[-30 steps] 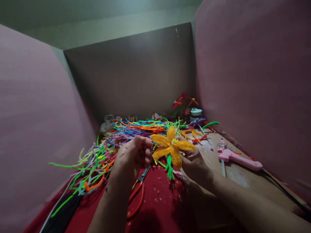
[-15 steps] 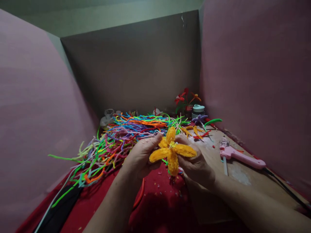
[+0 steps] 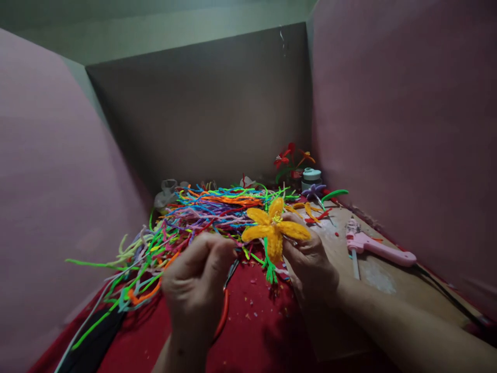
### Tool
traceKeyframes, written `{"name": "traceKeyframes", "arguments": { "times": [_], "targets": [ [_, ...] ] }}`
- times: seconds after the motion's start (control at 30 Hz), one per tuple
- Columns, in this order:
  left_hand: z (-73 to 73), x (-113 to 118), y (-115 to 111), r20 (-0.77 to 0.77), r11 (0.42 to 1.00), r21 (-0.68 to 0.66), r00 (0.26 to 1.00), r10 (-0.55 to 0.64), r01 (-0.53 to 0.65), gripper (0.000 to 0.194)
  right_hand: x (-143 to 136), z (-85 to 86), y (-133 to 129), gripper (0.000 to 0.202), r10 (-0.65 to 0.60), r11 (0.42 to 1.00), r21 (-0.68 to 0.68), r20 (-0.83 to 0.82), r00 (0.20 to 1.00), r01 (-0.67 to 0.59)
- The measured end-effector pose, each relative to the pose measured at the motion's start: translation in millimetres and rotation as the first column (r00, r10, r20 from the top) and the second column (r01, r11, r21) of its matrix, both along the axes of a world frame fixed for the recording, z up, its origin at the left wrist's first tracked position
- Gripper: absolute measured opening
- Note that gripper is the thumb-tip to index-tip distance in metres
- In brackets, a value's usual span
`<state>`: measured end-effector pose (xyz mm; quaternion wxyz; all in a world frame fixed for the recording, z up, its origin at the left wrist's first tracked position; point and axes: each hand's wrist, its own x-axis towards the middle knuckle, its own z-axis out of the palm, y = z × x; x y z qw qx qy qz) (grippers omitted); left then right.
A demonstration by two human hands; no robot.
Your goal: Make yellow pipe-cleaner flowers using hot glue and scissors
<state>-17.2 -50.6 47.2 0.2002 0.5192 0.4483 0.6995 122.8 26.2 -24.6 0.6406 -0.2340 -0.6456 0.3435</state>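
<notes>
The yellow flower (image 3: 275, 244), five petals spread, is up above the red cloth (image 3: 243, 342). Nearest, the left hand (image 3: 196, 282), on a petal half a second ago, has pulled away and curled closed; whether it holds anything, I cannot tell. Beside it, the scissors (image 3: 224, 311) show their blades again. The right hand (image 3: 311, 263) now supports the flower alone, from behind. Beyond lie pipe cleaners (image 3: 233, 199).

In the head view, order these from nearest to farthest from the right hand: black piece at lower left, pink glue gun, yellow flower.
1. Yellow flower: held in the right hand.
2. Pink glue gun: lying to that hand's right.
3. Black piece: lower left, past the left hand.
</notes>
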Motion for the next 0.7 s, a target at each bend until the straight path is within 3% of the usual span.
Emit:
{"name": "traceKeyframes", "arguments": {
  "times": [0.03,0.1,0.2,0.3,0.5,0.53,0.57,0.63,0.67,0.7],
  "targets": [
    [-3.0,3.4,-2.3,-0.069,0.998,-0.069,0.998,-0.006,0.001,0.031,0.2,0.5,0.2,0.009,-0.021,1.0,0.011,-0.008,1.0,0.021],
    [-9.4,9.2,-1.9,-0.131,0.972,-0.214,0.983,-0.126,0.096,0.024,0.7,1.2,-0.1,0.007,-0.052,0.998,0.034,-0.005,0.999,0.052],
    [-16.5,15.3,4.5,-0.006,0.89,-0.38,0.962,-0.273,0.251,0.029,0.7,1.6,-1.1,0.008,-0.06,0.998,0.038,0.03,0.998,0.059],
    [-21.1,21.2,8.8,0.117,0.834,-0.433,0.938,-0.325,0.343,0.031,-0.5,0.3,-1.5,0.007,-0.061,0.997,0.042,0.017,0.998,0.06],
    [-20.1,15.0,1.8,0.091,0.822,-0.464,0.941,-0.327,0.331,0.036,-1.9,1.8,-2.8,0.006,-0.07,0.992,0.108,0.028,0.997,0.067],
    [-15.7,9.6,-0.8,0.081,0.835,-0.459,0.95,-0.301,0.304,0.035,-1.6,3.3,-3.3,0.006,-0.073,0.99,0.127,0.028,0.997,0.069],
    [-9.9,4.0,-3.3,0.094,0.887,-0.402,0.974,-0.208,0.228,0.035,-1.1,5.1,-3.9,0.006,-0.08,0.986,0.148,0.028,0.996,0.075],
    [5.4,-5.6,-7.5,0.001,0.963,-0.266,0.999,0.034,-0.033,0.023,0.2,9.2,-5.5,0.005,-0.093,0.976,0.201,0.051,0.994,0.081],
    [14.0,-8.3,-8.5,-0.055,0.965,-0.187,0.983,0.174,-0.181,0.017,1.1,11.3,-6.4,0.005,-0.097,0.969,0.236,0.074,0.993,0.077],
    [22.5,-9.5,-8.5,-0.119,0.958,-0.127,0.962,0.244,-0.259,0.015,1.9,13.4,-7.5,0.006,-0.098,0.96,0.272,0.104,0.99,0.067]
  ]
}}
